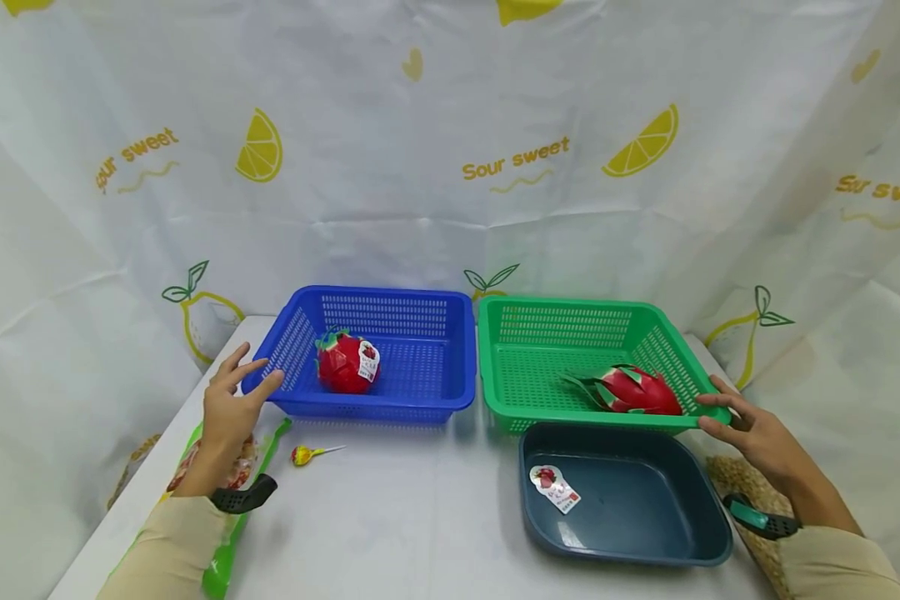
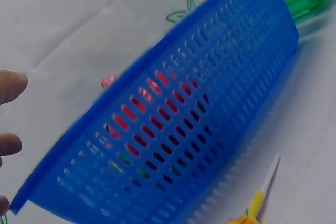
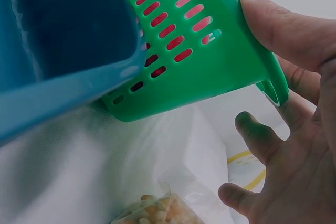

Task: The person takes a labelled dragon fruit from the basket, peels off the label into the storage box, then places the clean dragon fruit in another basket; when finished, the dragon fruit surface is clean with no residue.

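In the head view my left hand (image 1: pixel 232 408) is at the front left corner of a blue plastic basket (image 1: pixel 397 408), fingers spread and thumb apart. Only a few left fingertips (image 2: pixel 10 144) show in the left wrist view, beside that corner. A red dragon fruit (image 1: pixel 345 365) with a paper label sits inside the blue basket. My right hand (image 1: pixel 757 437) holds the front right corner of a green plastic basket (image 1: pixel 570 408). Its thumb (image 3: pixel 278 24) lies on the rim and the index finger goes behind it; the other fingers stay spread. Another dragon fruit (image 1: pixel 637 390) lies in the green basket.
A dark blue-grey basin (image 1: pixel 630 550), with a label (image 1: pixel 555 488) inside, stands before the green basket. A lollipop (image 1: pixel 303 454) lies before the blue one. A green-edged bag (image 1: pixel 221 567) is under my left forearm. A bag of pale kernels (image 3: pixel 157 211) lies at right.
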A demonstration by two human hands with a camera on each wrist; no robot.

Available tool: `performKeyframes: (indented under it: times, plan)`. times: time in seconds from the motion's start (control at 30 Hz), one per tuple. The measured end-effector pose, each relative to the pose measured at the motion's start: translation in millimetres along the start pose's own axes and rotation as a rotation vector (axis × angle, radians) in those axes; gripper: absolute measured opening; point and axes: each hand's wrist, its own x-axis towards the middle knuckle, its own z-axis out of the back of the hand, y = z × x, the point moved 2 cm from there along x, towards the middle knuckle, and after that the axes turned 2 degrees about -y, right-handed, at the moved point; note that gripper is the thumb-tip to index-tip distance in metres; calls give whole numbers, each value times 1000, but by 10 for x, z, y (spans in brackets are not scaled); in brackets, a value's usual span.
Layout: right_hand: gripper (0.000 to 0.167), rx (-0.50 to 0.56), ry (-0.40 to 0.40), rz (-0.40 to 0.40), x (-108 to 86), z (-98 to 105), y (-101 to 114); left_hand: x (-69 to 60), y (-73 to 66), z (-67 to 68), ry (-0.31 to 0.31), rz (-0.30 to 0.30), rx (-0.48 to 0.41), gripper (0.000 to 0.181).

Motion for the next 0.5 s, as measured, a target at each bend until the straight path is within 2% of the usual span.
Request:
performKeyframes:
  times: [0.13, 0.3, 0.5]
  plan:
    - [43, -4, 5, -2, -1, 13, 7, 62, 100, -9, 39, 29, 37, 60]
    - [47, -88, 2, -19, 5, 45, 70, 89, 191, 0, 88, 62, 99, 64]
    - [48, -132, -52, -7, -5, 186, 288, 80, 244, 0, 109, 40, 144, 66]
